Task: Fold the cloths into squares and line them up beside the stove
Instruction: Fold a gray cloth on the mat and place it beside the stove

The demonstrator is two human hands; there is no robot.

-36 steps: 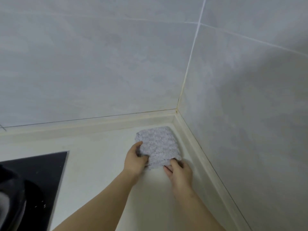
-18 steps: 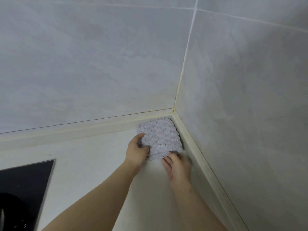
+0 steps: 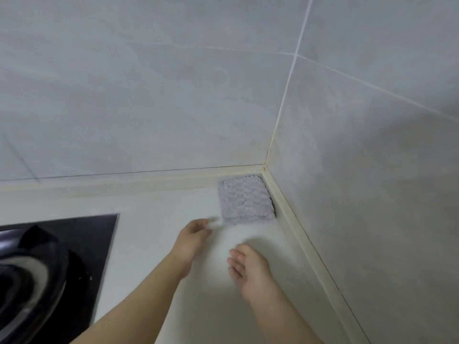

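Note:
A pale lilac fluffy cloth [image 3: 246, 200], folded into a square, lies flat on the white counter [image 3: 159, 219], tucked into the corner where the two tiled walls meet. My left hand [image 3: 192, 238] hovers just below its near left corner, fingers loosely apart and blurred, holding nothing. My right hand [image 3: 249, 268] is lower and further from the cloth, fingers spread, empty. The black glass stove [image 3: 94, 244] sits at the left edge of the view, well apart from the cloth.
A dark pan or burner [image 3: 29, 274] sits on the stove at the lower left. Grey tiled walls [image 3: 149, 95] rise behind and to the right of the counter, with a cream sealing strip [image 3: 310, 249] along their base.
Both hands pushed the folded cloth back into the wall corner, then let go of it and drew back toward me. The view has shifted left, showing more of the stove.

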